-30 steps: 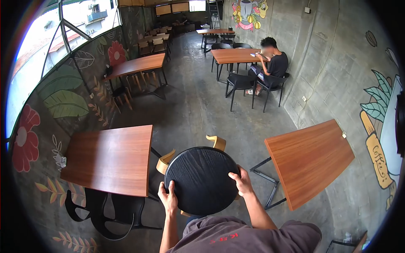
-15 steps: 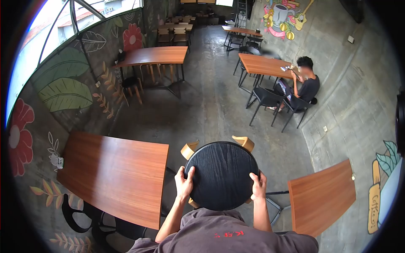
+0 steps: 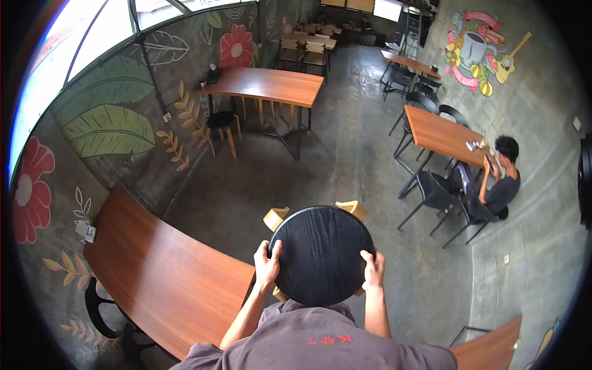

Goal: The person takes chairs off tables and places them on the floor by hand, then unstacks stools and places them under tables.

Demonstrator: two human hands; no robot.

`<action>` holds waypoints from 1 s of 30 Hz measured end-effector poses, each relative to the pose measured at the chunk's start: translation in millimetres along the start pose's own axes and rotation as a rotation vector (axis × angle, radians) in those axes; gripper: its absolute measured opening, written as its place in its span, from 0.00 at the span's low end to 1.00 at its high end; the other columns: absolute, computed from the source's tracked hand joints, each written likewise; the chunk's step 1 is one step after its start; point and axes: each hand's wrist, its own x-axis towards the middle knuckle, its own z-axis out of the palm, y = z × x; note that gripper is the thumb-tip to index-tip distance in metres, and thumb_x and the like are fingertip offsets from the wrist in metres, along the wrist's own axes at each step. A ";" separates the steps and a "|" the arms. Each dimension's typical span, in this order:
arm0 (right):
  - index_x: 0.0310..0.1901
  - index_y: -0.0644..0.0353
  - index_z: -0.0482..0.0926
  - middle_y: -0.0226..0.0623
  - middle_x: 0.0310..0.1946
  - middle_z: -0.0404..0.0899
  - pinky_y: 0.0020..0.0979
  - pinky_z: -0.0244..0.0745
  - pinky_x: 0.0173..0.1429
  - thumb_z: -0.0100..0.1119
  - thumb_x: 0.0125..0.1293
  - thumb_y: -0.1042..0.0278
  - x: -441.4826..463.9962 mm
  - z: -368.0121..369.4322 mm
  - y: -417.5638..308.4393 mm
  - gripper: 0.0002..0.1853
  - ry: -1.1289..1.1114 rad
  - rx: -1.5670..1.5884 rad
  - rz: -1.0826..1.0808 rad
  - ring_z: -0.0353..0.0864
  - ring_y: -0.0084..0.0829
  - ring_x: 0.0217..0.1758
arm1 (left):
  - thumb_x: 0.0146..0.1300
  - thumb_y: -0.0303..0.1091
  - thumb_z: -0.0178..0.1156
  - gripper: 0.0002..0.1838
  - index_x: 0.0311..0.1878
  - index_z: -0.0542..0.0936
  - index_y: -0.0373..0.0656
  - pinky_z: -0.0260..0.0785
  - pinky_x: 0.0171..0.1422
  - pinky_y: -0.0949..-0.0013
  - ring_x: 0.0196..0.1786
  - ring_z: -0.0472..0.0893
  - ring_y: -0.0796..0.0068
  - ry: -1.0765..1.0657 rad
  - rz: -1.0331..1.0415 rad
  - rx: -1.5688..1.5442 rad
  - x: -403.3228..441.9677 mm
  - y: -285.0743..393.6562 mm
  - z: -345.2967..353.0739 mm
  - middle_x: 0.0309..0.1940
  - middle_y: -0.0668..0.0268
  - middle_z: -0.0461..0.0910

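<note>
A round stool (image 3: 322,256) with a black wood-grain seat and bent light-wood legs is held up in front of my chest. My left hand (image 3: 267,264) grips the left rim of the seat, thumb on top. On the opposite rim, my right hand (image 3: 372,269) is closed the same way. Two of the legs stick out past the far edge of the seat; the undersides and most of the other legs are hidden. The fingers beneath the rim are only partly visible.
A wooden table (image 3: 166,271) stands close on my left, another table (image 3: 493,348) at lower right. Ahead left is a table (image 3: 265,85) with a black-topped stool (image 3: 222,120) beside it. A seated person (image 3: 502,179) is at a table (image 3: 441,135) on the right, among black chairs.
My view has turned left and moved forward, so the far tables and the seated person appear further right and lower. The stool stays gripped in both hands.
</note>
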 end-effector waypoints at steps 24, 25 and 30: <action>0.38 0.68 0.77 0.31 0.32 0.78 0.26 0.67 0.43 0.56 0.57 0.63 478.6 288.8 53.2 0.15 -0.258 -0.010 0.123 0.71 0.23 0.35 | 0.57 0.51 0.63 0.24 0.24 0.70 0.37 0.60 0.29 0.72 0.25 0.63 0.81 0.278 -0.135 0.029 492.5 -3.9 70.4 0.17 0.70 0.66; 0.39 0.68 0.77 0.32 0.33 0.78 0.26 0.67 0.44 0.56 0.57 0.63 496.1 303.3 57.0 0.15 -0.265 -0.015 0.125 0.71 0.24 0.35 | 0.57 0.51 0.63 0.24 0.24 0.70 0.37 0.60 0.30 0.72 0.25 0.63 0.81 0.261 -0.142 0.023 514.3 -2.7 68.4 0.17 0.70 0.66; 0.40 0.69 0.76 0.35 0.35 0.77 0.27 0.68 0.46 0.55 0.56 0.62 561.0 379.5 64.8 0.17 -0.282 0.018 0.215 0.72 0.26 0.37 | 0.57 0.50 0.63 0.23 0.26 0.71 0.36 0.61 0.31 0.72 0.25 0.64 0.81 0.253 -0.169 -0.013 603.0 -0.9 49.8 0.19 0.70 0.67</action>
